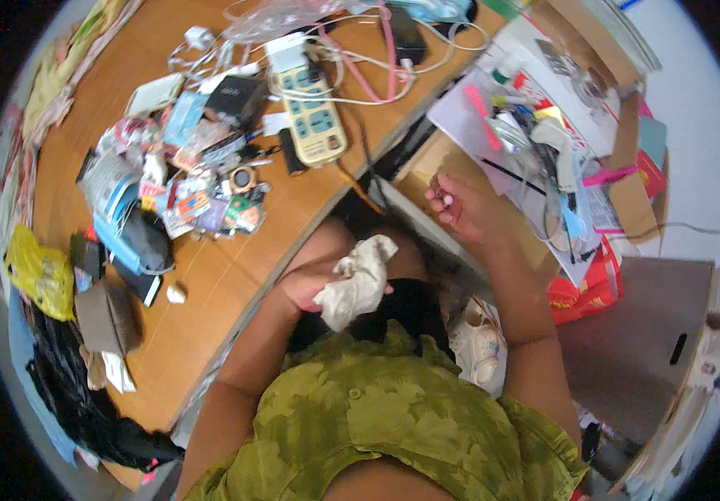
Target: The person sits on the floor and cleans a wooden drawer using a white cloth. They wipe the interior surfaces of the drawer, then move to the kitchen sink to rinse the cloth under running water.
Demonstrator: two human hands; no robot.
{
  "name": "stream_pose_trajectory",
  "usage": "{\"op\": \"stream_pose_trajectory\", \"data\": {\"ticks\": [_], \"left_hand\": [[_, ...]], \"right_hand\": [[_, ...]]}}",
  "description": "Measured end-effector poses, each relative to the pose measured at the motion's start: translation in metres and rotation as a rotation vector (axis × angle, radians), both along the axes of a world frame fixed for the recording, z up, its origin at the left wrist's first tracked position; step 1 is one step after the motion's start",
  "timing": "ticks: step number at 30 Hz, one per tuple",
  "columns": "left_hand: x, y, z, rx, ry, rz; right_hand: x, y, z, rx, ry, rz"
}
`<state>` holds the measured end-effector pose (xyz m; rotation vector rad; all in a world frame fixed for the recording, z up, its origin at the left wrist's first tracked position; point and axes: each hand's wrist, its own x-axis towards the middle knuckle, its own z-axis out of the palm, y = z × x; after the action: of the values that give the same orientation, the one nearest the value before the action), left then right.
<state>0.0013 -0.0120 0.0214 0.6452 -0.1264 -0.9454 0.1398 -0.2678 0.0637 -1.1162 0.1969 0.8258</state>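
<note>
My left hand rests above my lap, shut on a crumpled off-white cloth that hides most of its fingers. My right hand is raised over an open drawer to the right of the table corner. Its fingers are curled. Something small and dark may sit by the fingertips, but it is too blurred to tell. Nearest to that hand lie white paper sheets with a pink-handled item and a thin black stick on them.
On the wooden table are a power strip with tangled white cables, a heap of small packets and face masks, a brown box and a yellow plastic bag. A red bag hangs right; white clogs are below.
</note>
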Motion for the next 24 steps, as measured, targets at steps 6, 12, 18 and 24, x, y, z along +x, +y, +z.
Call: {"op": "stream_pose_trajectory", "data": {"ticks": [6,12,18,24], "left_hand": [[-0.004,-0.002,-0.007,-0.209,0.087,0.032],[-0.008,0.002,-0.010,-0.234,0.086,0.021],[-0.011,0.006,-0.013,-0.280,0.103,0.062],[-0.005,0.007,-0.005,-0.214,0.066,-0.006]], "right_hand": [[0.008,0.114,0.048,-0.053,-0.426,0.470],[0.028,0.224,0.016,-0.514,-1.424,0.456],[0.032,0.226,0.044,-0.370,-1.072,0.448],[0.029,0.099,0.050,-0.461,-1.014,0.324]]}}
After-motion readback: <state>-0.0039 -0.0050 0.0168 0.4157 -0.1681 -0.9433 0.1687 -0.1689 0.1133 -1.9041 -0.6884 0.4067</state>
